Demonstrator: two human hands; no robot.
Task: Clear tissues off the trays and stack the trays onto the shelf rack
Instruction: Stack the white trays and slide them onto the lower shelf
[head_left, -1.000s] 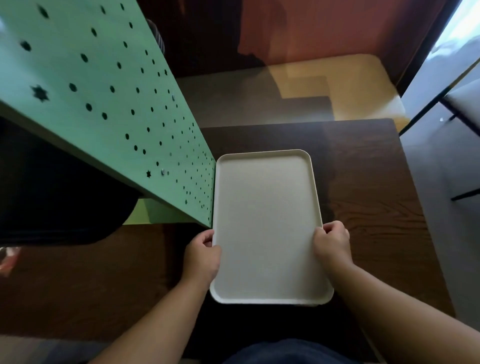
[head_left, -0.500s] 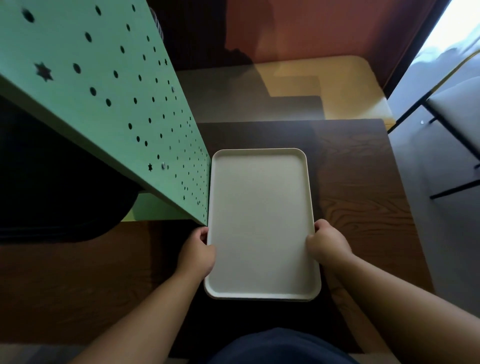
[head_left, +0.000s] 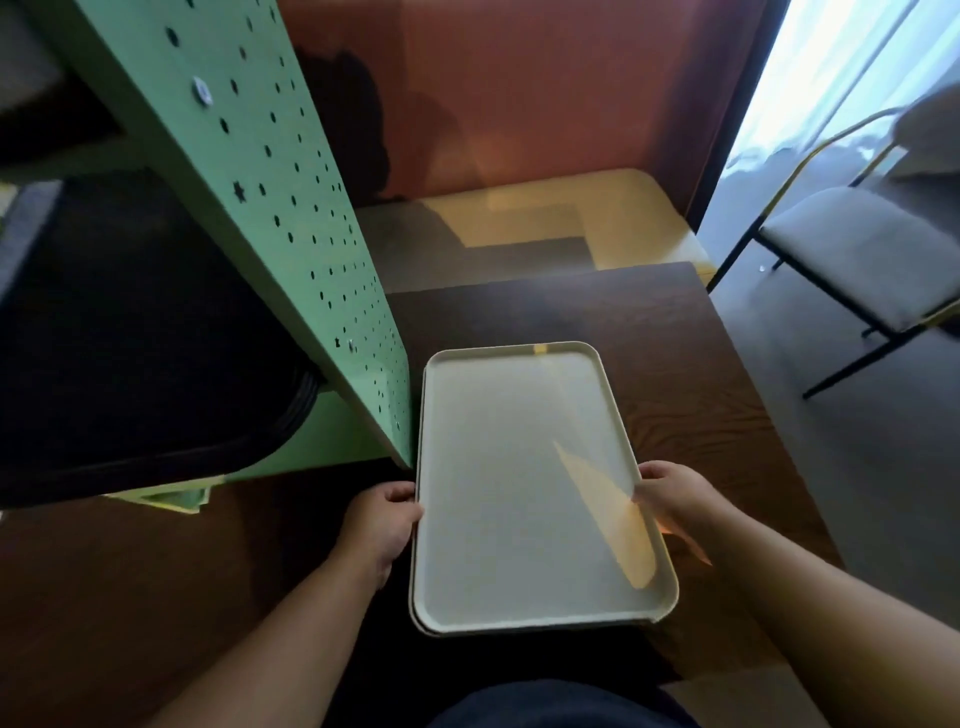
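Both hands hold a pale tray (head_left: 524, 483) by its long sides. The left hand (head_left: 376, 525) has its grip closed on the left rim, fingers curled over the edge and thumb against the side. The right hand (head_left: 670, 496) has its grip closed on the right rim, fingers wrapped over the edge at about the same height. A second rim shows just under the tray along the near and left edges, so at least two trays sit stacked between the two grips. A slanted patch of warm light lies across the tray's floor close to the right grip.

The stack is over a dark wooden surface (head_left: 691, 374), though whether it rests on the wood or hangs just above it cannot be told. Just beyond the left grip stands the green shelf rack (head_left: 291, 218), its perforated side panel near the tray's left rim. Inside the rack, left of that grip, lie dark trays (head_left: 150, 374) in a pile. Far past the right grip stands a grey chair (head_left: 852, 254) on black legs.
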